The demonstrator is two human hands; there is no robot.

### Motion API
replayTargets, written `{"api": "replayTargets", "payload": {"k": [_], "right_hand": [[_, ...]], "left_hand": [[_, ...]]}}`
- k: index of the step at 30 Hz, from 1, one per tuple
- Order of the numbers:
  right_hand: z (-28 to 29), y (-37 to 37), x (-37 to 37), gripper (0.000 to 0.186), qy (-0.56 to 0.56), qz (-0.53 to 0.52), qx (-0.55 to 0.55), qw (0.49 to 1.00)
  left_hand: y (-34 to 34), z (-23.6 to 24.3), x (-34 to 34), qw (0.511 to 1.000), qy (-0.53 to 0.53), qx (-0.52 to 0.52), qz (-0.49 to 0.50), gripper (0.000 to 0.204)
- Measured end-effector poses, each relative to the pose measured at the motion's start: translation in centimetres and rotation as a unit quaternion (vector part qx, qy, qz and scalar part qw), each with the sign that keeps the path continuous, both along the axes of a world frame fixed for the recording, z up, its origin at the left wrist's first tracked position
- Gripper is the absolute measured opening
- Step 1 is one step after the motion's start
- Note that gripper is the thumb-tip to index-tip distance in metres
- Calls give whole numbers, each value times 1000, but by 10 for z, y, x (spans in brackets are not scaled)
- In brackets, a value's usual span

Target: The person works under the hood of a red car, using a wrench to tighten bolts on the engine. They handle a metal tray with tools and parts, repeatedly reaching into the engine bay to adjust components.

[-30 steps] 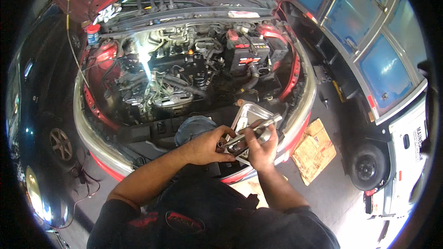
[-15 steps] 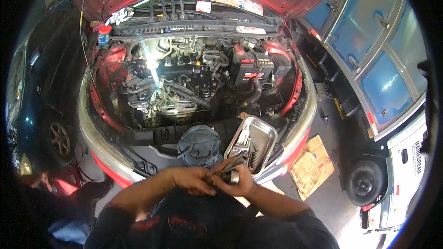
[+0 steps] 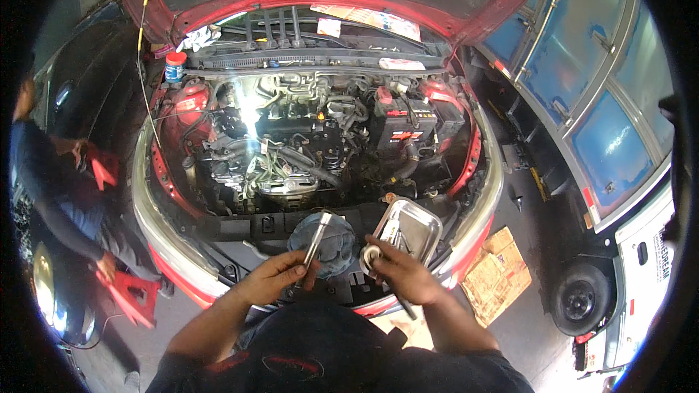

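Item 1: our left hand [image 3: 280, 278], palm inward, in front of the open engine bay. We keep its fingers bent round the lower length of 1 slim, bright metal tool [image 3: 317, 239], gap closed; the tool stands at a slight tilt, its upper end clear of our grip and seen against a round blue-grey pad [image 3: 336, 244].

Item 2: our right hand [image 3: 406, 275], well apart from the left. We have its fingers curled in on 1 pale, ring-ended piece [image 3: 370, 256], the ring showing beyond our fingertips. A dark rod [image 3: 409, 311] juts out below the palm; we cannot tell whether it and the ring are 1 object.

Item 3: 1 rectangular metal tray [image 3: 422, 227], just beyond the right hand, on the car's front edge; in it, 1 white tube [image 3: 391, 233] and smaller metal pieces too indistinct to name.

Item 4: 1 black battery [image 3: 400, 131], in the bay, right of the engine [image 3: 291, 142].

Item 5: 1 blue tub [image 3: 175, 70], red-lidded, at the bay's far left corner.

Item 6: 1 flattened cardboard sheet [image 3: 499, 276], on the floor at right.

Item 7: 1 co-worker [image 3: 69, 204], at left, with 2 red stands [image 3: 135, 298].
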State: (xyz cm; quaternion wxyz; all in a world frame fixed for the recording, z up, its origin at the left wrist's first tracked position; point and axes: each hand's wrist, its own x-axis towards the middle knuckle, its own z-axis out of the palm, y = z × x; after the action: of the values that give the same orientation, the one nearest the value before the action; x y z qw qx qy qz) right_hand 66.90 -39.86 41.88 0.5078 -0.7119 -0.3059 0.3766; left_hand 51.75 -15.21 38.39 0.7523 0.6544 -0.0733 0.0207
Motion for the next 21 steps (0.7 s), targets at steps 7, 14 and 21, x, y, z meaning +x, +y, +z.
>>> {"api": "replayTargets", "payload": {"k": [7, 14, 21], "right_hand": [[-43, 3, -25, 50, 187, 31, -14, 982], [23, 1, -8, 51, 321, 14, 185, 929], [23, 23, -28, 58, 440, 86, 150, 881]], "left_hand": [[-19, 2, 1, 980, 163, 36, 105, 28], [-22, 18, 3, 969, 1, 242, 43, 30], [-12, 25, -1, 957, 91, 269, -64, 32]]}}
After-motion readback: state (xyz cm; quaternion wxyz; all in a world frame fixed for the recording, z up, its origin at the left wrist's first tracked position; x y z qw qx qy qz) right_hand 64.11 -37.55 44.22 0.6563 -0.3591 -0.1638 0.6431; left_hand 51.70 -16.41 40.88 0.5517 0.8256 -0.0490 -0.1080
